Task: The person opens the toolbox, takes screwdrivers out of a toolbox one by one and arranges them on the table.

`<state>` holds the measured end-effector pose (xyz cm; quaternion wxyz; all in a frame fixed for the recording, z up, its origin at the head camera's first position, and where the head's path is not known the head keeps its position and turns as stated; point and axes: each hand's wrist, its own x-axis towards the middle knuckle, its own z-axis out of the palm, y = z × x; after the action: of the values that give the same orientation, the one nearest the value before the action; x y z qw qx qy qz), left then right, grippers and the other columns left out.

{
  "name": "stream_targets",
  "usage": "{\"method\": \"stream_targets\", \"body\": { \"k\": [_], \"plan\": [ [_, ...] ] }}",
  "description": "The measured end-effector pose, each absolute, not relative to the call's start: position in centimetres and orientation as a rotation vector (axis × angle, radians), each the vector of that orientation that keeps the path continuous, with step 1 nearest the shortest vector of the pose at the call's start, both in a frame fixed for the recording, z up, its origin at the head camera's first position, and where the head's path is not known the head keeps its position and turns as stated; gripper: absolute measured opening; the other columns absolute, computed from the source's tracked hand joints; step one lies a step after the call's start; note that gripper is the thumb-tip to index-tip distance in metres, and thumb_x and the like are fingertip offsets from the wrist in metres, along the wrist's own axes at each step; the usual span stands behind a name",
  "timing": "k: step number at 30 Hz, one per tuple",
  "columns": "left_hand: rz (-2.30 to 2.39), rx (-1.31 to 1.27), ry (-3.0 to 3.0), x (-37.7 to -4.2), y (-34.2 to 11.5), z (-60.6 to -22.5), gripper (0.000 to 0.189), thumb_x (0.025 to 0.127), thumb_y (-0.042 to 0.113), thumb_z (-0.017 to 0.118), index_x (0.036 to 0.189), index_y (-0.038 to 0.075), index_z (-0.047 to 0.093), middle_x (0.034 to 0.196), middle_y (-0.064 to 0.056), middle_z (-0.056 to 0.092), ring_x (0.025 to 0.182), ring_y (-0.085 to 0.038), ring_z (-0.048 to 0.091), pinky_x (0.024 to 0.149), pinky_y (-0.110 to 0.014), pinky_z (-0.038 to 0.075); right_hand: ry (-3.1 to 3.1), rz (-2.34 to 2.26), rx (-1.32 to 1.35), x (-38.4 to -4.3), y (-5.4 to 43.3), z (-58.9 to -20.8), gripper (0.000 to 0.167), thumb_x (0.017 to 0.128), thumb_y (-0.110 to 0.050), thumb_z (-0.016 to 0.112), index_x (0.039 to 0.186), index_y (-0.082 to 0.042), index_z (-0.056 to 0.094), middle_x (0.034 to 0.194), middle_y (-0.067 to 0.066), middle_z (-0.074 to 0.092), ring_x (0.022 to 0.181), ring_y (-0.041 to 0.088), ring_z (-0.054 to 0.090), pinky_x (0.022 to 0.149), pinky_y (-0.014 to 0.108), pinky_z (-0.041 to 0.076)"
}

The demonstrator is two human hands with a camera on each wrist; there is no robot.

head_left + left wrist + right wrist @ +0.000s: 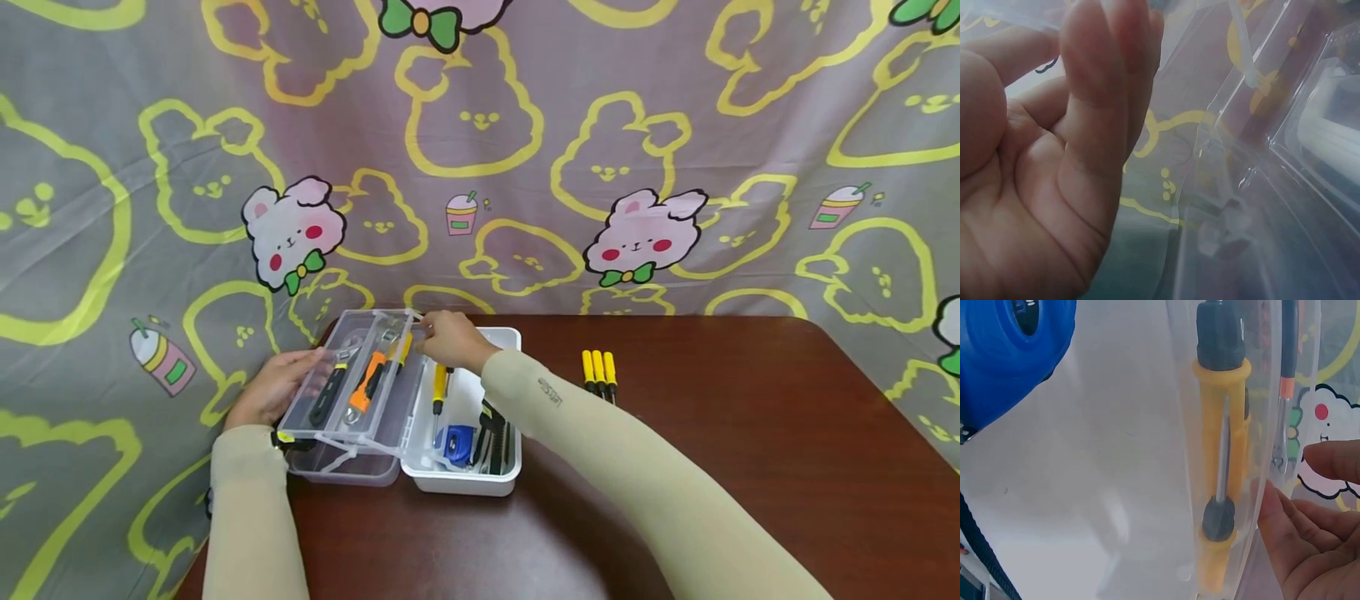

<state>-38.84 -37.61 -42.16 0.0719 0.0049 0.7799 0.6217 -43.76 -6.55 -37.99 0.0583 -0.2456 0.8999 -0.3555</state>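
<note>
A toolbox with a white base (462,483) has its clear lid (337,475) swung out to the left. A clear tray (350,315) on hinged arms stands above the lid. My left hand (277,383) grips its left edge, fingertips partly hidden in the left wrist view. At the tray's far right corner, my right hand (457,340) pinches the edge. Inside the tray lie a black-handled adjustable wrench (327,396) and an orange utility knife (367,383). The base contains a yellow-handled screwdriver (439,387), a blue tape measure (459,444) and black-handled tools (491,437).
Three yellow-handled screwdrivers (597,369) lie side by side on the dark wooden table (720,433), right of the toolbox. A patterned curtain (495,200) hangs behind the table and along its left side, close to my left hand.
</note>
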Motion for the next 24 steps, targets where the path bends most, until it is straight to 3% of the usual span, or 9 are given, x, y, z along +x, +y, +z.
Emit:
{"method": "stream_targets", "body": {
  "k": [8,17,24],
  "plan": [
    [1.867,0.012,2.336,-39.1,-37.7,-42.2,0.057,0.096,0.046,0.057,0.128,-0.001,0.058,0.095,-0.001,0.064,0.082,-0.012,0.063,0.07,-0.029,0.055,2.726,-1.025,-0.756,-44.2,-7.4,-38.1,0.044,0.091,-0.023,0.068,0.131,-0.007,0.06,0.116,0.006,0.067,0.098,0.016,0.063,0.078,0.029,0.052],
    [1.901,0.014,2.29,-38.8,-37.6,-41.9,0.053,0.096,0.044,0.058,0.127,0.001,0.06,0.096,-0.001,0.065,0.082,-0.011,0.062,0.07,-0.028,0.055,2.751,-0.874,-0.767,-44.2,-8.6,-38.6,0.049,0.092,-0.028,0.066,0.136,-0.01,0.056,0.132,0.004,0.059,0.117,0.021,0.056,0.094,0.036,0.046],
    [1.911,0.034,2.301,-38.9,-37.5,-41.9,0.043,0.099,0.038,0.057,0.122,0.003,0.064,0.094,-0.001,0.064,0.08,-0.011,0.061,0.068,-0.027,0.055,2.757,-0.828,-0.792,-44.7,-9.1,-39.3,0.042,0.093,-0.031,0.067,0.128,-0.009,0.062,0.126,0.007,0.062,0.103,0.019,0.062,0.086,0.032,0.05]
  ]
}}
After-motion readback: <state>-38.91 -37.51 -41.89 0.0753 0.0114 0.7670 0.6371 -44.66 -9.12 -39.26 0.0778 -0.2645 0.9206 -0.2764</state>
